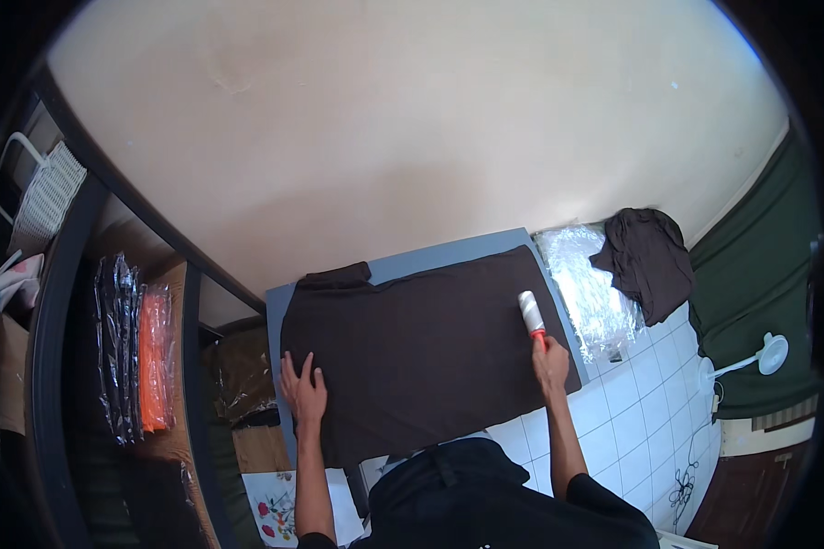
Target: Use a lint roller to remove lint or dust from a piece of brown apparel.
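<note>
A dark brown garment [419,350], seemingly a shirt with one sleeve showing at the upper left, lies spread over a grey tabletop [446,252]. My left hand [305,392] rests on the garment's left part, fingers spread, holding nothing. In my right hand [551,360] is the red handle of a lint roller [531,312], its white roll pointing away from me over the garment's right side. Whether the roll touches the cloth cannot be told.
Right of the table, a crumpled dark garment [652,264] lies partly on clear plastic packages [577,274]. A shelf [172,446] on the left holds black and orange packets [156,357]. A white lamp or fan [772,353] and a loose cable [683,484] are at the right.
</note>
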Available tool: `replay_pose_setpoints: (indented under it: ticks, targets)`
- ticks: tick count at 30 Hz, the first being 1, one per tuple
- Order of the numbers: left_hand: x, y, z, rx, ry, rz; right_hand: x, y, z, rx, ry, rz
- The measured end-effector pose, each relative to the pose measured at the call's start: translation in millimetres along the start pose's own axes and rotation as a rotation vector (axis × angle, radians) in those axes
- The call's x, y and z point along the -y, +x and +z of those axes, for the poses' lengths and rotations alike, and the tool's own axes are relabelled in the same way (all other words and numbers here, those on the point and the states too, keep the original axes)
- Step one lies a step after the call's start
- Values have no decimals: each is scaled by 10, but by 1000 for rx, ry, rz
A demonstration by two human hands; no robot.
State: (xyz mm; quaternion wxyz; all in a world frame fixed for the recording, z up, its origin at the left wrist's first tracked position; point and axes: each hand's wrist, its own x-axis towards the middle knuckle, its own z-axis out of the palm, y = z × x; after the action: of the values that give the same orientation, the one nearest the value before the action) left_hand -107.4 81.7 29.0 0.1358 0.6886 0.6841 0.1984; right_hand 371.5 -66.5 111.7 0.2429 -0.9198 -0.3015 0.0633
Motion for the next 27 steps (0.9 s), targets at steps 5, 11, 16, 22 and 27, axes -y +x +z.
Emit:
replay_pose_setpoints:
  ticks: [5, 11, 16, 22, 27]
  targets:
    - [154, 12, -161, 37, 84, 12, -350, 69, -216, 3, -14, -146]
    - [-25, 69, -147, 177, 99, 16, -135, -34, 32, 32, -96, -190]
    - [-119, 240, -104, 205, 157, -66, 9, 96, 130, 0, -165, -139]
    - [-150, 493, -14, 213, 154, -95, 109, 374, 274, -35, -180, -150]
    - [-289, 655, 68, 215, 170, -129, 216, 402, 288, -46, -178, -112]
